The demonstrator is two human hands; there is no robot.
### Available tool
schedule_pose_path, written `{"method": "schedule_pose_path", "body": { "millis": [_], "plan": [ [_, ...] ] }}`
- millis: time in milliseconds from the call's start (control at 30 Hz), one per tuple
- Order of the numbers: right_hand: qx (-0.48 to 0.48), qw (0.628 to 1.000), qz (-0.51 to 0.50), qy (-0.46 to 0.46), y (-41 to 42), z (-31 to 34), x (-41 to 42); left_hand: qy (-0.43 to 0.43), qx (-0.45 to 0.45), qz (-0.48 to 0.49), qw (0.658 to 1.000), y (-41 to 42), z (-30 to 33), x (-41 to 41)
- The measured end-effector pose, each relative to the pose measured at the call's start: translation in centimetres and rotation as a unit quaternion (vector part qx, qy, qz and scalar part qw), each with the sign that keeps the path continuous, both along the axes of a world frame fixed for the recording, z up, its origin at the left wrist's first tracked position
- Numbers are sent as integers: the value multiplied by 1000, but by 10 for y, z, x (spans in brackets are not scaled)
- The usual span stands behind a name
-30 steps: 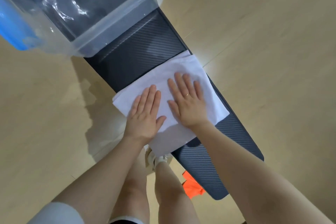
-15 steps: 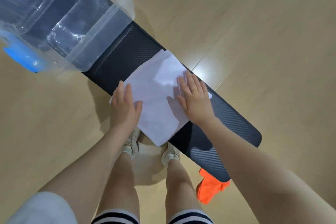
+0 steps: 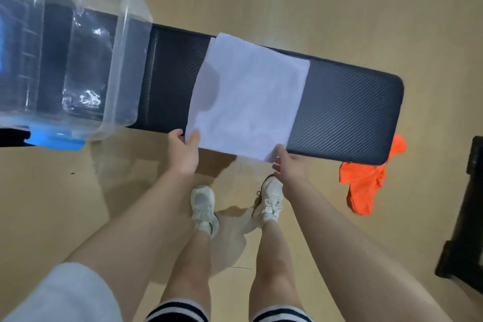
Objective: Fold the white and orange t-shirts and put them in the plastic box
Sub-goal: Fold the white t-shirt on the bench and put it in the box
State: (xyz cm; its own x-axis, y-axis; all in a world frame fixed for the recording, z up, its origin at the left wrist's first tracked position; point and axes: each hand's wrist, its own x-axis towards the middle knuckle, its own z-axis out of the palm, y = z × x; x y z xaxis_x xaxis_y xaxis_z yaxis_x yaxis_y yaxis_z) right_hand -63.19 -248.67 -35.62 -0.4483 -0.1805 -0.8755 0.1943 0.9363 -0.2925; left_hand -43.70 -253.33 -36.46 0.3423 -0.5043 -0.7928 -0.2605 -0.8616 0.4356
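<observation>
White t-shirt [image 3: 248, 97]: folded to a flat rectangle on the dark tabletop [image 3: 347, 110], your left hand [image 3: 183, 151] pinching its near left corner and your right hand [image 3: 291, 165] gripping its near right corner, so folding looks done and only the move into the plastic box [image 3: 78, 60], standing just to the left on the same tabletop and holding no shirt as far as you can see, remains. Orange t-shirt [image 3: 366, 180]: unfolded, hanging crumpled off the tabletop's near right end, both steps outstanding. Brands, labels, writing: none legible.
</observation>
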Motion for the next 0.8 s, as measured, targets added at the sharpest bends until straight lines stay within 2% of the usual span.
{"method": "schedule_pose_path", "body": {
  "millis": [67, 133, 267, 433, 567, 667, 733, 800],
  "plan": [
    [-27, 994, -98, -35, 7, -9, 9, 69, 8, 88, 994, 1, -6, -1],
    [-48, 987, -149, -39, 11, -16, 15, 111, 24, 145, 983, -2, -11, 1],
    [-77, 973, -206, -77, 10, -19, 20, 106, 31, 171, 979, -5, -13, 5],
    [-75, 981, -175, -43, 9, -3, 25, 127, 35, 137, 982, -5, 6, 16],
    [-94, 979, -178, -12, 15, 36, 26, 122, 15, 103, 987, -4, 37, 25],
    [-127, 975, -182, -1, 6, 65, 19, 61, -15, 40, 997, -12, 64, 23],
    [-145, 979, -142, 29, -6, 79, 13, 24, -52, 12, 998, -24, 79, 18],
    [-164, 979, -109, 49, -21, 87, 3, 23, -79, 3, 997, -40, 88, 10]
  ]
}}
